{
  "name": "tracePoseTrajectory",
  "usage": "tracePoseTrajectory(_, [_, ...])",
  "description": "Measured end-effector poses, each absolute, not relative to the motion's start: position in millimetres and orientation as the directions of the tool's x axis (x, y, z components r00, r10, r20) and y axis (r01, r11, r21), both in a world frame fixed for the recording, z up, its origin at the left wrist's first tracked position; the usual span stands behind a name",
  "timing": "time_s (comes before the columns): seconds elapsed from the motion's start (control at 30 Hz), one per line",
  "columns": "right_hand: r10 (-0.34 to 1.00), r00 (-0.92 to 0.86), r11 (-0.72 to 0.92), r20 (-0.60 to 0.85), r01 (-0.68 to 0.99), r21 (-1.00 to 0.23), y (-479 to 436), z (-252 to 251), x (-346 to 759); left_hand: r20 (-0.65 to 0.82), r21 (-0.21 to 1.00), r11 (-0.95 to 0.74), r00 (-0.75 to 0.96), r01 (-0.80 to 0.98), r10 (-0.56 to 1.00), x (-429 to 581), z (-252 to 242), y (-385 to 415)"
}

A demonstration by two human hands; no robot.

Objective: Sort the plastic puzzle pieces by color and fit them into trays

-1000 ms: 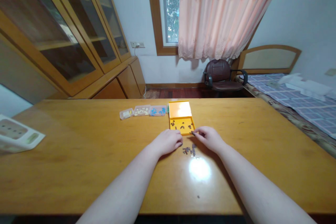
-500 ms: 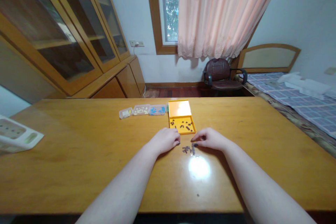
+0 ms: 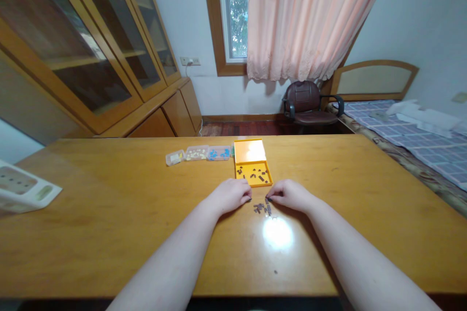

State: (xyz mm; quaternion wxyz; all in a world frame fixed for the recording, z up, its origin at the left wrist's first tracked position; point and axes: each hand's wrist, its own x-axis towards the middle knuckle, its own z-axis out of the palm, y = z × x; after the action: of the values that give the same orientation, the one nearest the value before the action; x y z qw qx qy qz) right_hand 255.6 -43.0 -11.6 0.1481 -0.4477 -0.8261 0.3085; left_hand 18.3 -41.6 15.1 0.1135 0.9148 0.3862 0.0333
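Note:
Small dark brown toy bricks [image 3: 259, 207] lie in a loose cluster on the wooden table between my hands. My right hand [image 3: 289, 194] is just above and right of them, thumb and finger pinched on a dark brown brick [image 3: 267, 200]. To the left of the cluster rests my left hand [image 3: 231, 193], fingers curled and tips together; something dark shows at the tips, too small to make out. Right beyond both hands stands an open yellow box [image 3: 270, 178], its lid tilted back, with several dark brown pieces scattered in its tray.
Left of the yellow box is a row of clear plastic cases: one with blue pieces [image 3: 219, 153], one with cream pieces [image 3: 197, 153] and a smaller case [image 3: 175, 157]. A lone dark piece [image 3: 276, 272] lies near the front edge. A white object [image 3: 25, 187] stands at far left.
My right hand's thumb and finger have closed together, moving slightly left onto a brick at the cluster's top. The left hand has barely moved.

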Motion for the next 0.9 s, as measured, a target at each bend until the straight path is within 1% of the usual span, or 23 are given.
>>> tracePoseTrajectory(0.07, [0.879,-0.476,0.387,0.043,0.657,-0.646,-43,-13,253,-0.011,0.24,-0.673,0.695,0.7,0.719,17,16,-42])
tracePoseTrajectory(0.17, [0.938,-0.296,0.341,0.183,0.674,-0.656,-42,-15,251,-0.017,0.24,-0.655,0.678,0.716,0.735,15,18,-42])
tracePoseTrajectory(0.23, [0.951,-0.24,0.307,0.193,0.697,-0.648,-41,-15,251,-0.049,0.226,-0.638,0.663,0.736,0.747,13,20,-42])
tracePoseTrajectory(0.33, [0.945,-0.304,0.311,0.119,0.73,-0.608,-40,-12,256,-0.091,0.207,-0.626,0.652,0.751,0.752,13,21,-43])
tracePoseTrajectory(0.47, [0.88,-0.475,0.396,0.013,0.718,-0.573,-42,-6,263,-0.095,0.199,-0.629,0.654,0.751,0.751,15,22,-43])
tracePoseTrajectory(0.53, [0.854,-0.52,0.433,-0.019,0.73,-0.528,-44,-4,264,-0.086,0.199,-0.629,0.652,0.752,0.753,15,21,-43])
tracePoseTrajectory(0.73, [0.838,-0.546,0.502,0.0,0.769,-0.395,-46,-3,257,-0.076,0.199,-0.629,0.652,0.751,0.754,15,20,-43])
tracePoseTrajectory(0.83, [0.839,-0.544,0.51,0.011,0.779,-0.365,-48,-1,255,-0.068,0.202,-0.627,0.65,0.752,0.757,15,19,-43])
tracePoseTrajectory(0.9, [0.843,-0.538,0.508,0.026,0.778,-0.37,-49,0,255,-0.056,0.201,-0.63,0.651,0.75,0.757,15,19,-43])
